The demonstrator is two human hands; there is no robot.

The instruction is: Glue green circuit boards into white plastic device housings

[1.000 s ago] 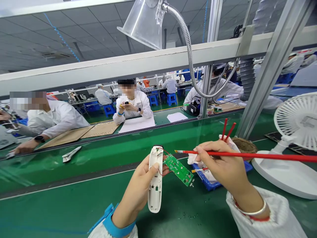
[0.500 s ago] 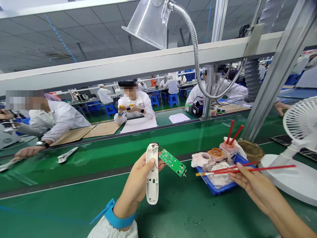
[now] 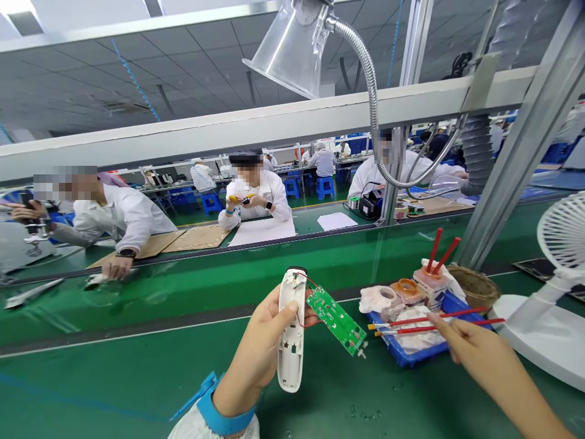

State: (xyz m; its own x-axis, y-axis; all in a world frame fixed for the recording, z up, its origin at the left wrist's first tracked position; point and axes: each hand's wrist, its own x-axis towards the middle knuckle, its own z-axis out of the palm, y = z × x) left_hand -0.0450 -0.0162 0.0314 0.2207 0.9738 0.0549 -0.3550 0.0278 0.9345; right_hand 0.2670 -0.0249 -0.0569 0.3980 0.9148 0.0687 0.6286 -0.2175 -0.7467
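Note:
My left hand (image 3: 262,341) grips a long white plastic housing (image 3: 291,360), open side toward me, thumb on its face. A green circuit board (image 3: 337,320) hangs off to the right on thin red wires, tilted, its far end free. My right hand (image 3: 473,347) is over the right side of a blue tray (image 3: 406,360), index finger stretched out beside two red-handled brushes (image 3: 429,329). The brushes lie across the tray with their bristles to the left, and the fingers look loose around them. Crumpled white cloth (image 3: 414,341) lies beneath the brushes.
Jars (image 3: 408,291) stand in the tray, one holding red sticks (image 3: 443,251). Behind is a round brown container (image 3: 478,289), with a white fan (image 3: 525,323) at right. A lamp-like clear hood (image 3: 292,52) hangs overhead. Co-workers sit across the green conveyor (image 3: 183,286).
The brushes have come down onto the tray and my right hand has loosened from them. The housing stays in my left hand. Across the belt, a co-worker's hand has moved over a white part.

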